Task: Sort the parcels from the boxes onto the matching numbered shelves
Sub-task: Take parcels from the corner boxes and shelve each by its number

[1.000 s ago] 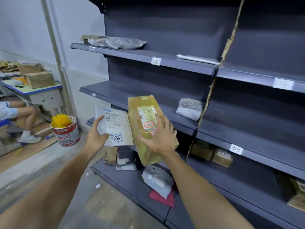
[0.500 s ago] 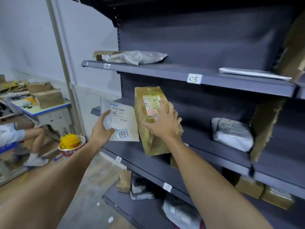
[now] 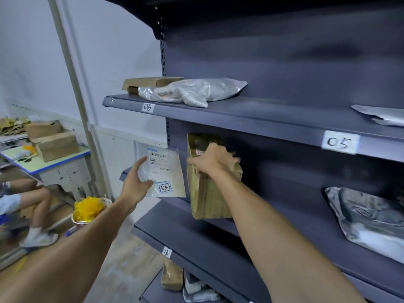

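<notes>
Brown parcel (image 3: 207, 197) now deeper over middle shelf (image 3: 185, 232), upright; right hand (image 3: 213, 159) grips its top to set it down. Left hand (image 3: 135, 186) holds white parcel (image 3: 166, 171) aside, 03 mark outward, probably next to sort.

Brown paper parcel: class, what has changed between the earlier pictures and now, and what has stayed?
The right hand has carried the upright brown paper parcel forward, in under the upper grey metal shelf, still gripping it. The left hand still holds the flat white mailer marked 03.
</notes>
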